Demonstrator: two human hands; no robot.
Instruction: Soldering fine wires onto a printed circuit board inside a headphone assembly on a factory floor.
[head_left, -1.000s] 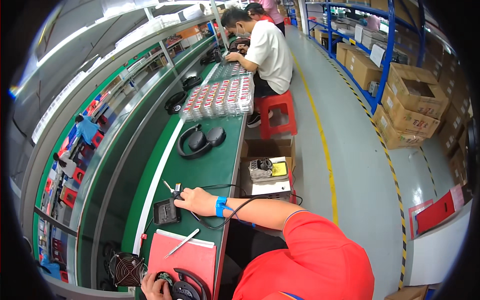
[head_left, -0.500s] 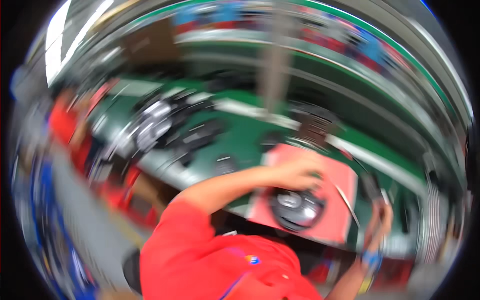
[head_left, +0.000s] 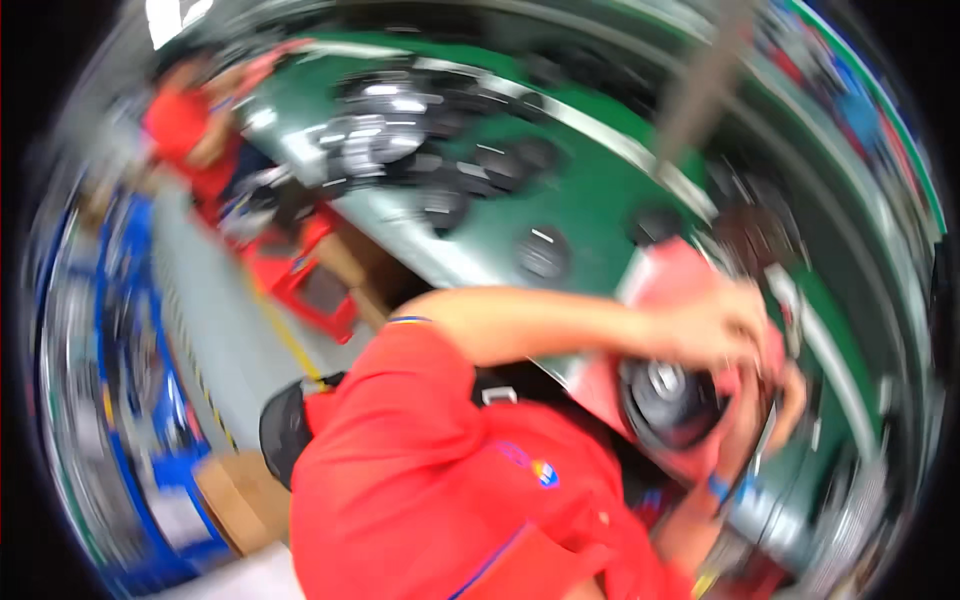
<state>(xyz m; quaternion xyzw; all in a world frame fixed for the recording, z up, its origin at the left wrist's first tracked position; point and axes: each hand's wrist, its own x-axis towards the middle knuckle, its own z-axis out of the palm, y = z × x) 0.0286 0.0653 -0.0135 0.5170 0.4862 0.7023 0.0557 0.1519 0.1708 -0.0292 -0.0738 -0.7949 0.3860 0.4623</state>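
A glossy dark round device (head_left: pixel 668 405) with a pale round patch lies on the pink mat (head_left: pixel 600 385) at the table's front edge. Just beyond it, my left hand (head_left: pixel 722 328) has its fingers bent down and pressed toward the right hand. My right hand (head_left: pixel 765 415) comes up from below on the right, fingers curled, almost against the left fingertips. Something thin and dark runs along the right hand, but blur hides its kind. What the left fingers pinch, if anything, cannot be made out.
Several dark round parts (head_left: pixel 440 205) and shiny pieces (head_left: pixel 380 140) lie across the green table (head_left: pixel 590 200) to the left. A co-worker in red (head_left: pixel 185 130) is at the far left, near a red stool (head_left: pixel 310 290). A post (head_left: pixel 705 90) rises behind the mat.
The view has turned left. My right hand, earlier apart at the right with a dark tool, has come in to meet my left hand beyond the device. The device stays on the mat.
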